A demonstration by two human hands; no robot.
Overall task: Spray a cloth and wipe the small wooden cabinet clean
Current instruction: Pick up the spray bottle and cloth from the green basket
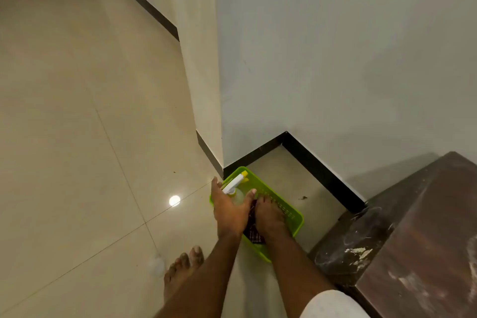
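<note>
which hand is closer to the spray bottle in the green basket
Left. The left hand lies over the spray bottle; the right hand is beside it, on the cloth.

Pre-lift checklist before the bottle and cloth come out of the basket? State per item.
1. Left hand on spray bottle: ok, but whether its grip is closed: cannot tell.
2. Right hand on dark cloth: ok; grip hidden: cannot tell.
3. Both items inside green basket: ok.
4. Bottle liquid level: cannot tell.
5. Wooden cabinet top free of objects: ok; dusty, white smears.
</note>
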